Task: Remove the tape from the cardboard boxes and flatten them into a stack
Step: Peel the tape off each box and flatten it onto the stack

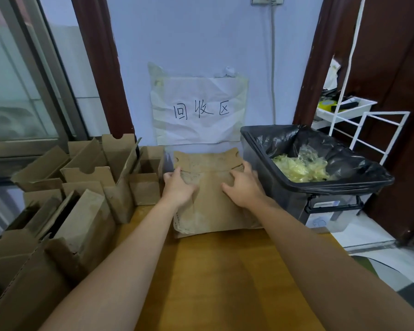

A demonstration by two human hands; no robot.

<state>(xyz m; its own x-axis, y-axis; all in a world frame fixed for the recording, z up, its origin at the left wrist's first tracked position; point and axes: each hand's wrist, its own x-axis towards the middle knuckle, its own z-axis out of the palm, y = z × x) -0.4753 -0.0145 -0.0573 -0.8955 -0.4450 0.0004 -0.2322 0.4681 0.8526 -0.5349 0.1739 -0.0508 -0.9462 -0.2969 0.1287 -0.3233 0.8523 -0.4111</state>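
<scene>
A stack of flattened cardboard boxes [210,199] is laid at the far edge of a wooden table [225,283], against the wall. Bare tabletop is left nearer than the stack. The worn brown sheets are pressed by the left hand [177,187] and right hand [243,187], fingers spread. Unflattened boxes [86,187] are crowded left of the stack; a black-lined bin [320,185] is set right.

A pale blue wall [201,39] is standing behind a wooden tabletop [225,271], flanked by dark brown door frames [101,68]. A frosted window [14,87] is admitting daylight at left. At right, a white wire rack [373,130] is standing on light floor tiles [368,237].
</scene>
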